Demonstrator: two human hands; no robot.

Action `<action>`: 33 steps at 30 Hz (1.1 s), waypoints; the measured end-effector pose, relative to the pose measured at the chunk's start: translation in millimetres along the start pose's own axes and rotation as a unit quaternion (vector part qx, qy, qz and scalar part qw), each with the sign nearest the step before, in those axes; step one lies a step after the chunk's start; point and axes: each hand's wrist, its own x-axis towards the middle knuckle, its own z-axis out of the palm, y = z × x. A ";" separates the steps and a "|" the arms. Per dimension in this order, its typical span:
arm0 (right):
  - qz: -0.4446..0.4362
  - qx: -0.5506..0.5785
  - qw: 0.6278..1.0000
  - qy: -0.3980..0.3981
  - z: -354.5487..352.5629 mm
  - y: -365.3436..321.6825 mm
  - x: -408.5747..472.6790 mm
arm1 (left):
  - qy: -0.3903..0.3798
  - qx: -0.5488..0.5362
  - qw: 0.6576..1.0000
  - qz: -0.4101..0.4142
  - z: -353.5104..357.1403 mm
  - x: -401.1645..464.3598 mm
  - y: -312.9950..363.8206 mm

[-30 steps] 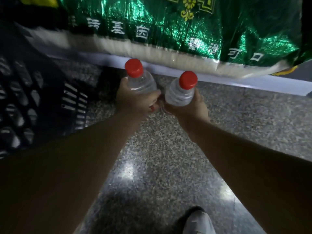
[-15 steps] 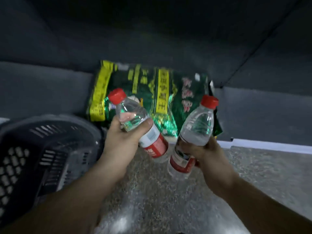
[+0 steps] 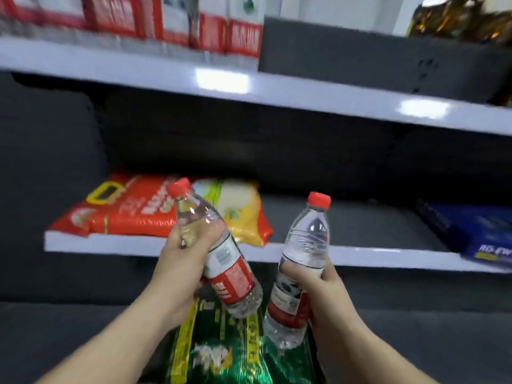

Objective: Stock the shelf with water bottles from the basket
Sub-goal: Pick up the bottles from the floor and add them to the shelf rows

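Both bottles now raised before the shelf (image 3: 277, 90), left grip (image 3: 185, 261) and right grip (image 3: 318, 289) each clutching one

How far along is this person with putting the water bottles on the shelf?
Some looks done: the top white shelf already holds a blurred row of red-labelled bottles. In hand: the left hand grips one clear red-capped water bottle, the right hand grips a second clear red-capped bottle; neither is on a shelf yet. Left: placing both. The basket is out of view, so what remains is unknown.

Head camera faces forward, slightly downward, close to the shelf (image 3: 249, 87) front.
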 end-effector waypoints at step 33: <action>-0.215 -0.055 0.975 -0.027 131.6 -362.7 43.8 | 0.132 0.346 0.886 0.281 72.8 61.3 365.0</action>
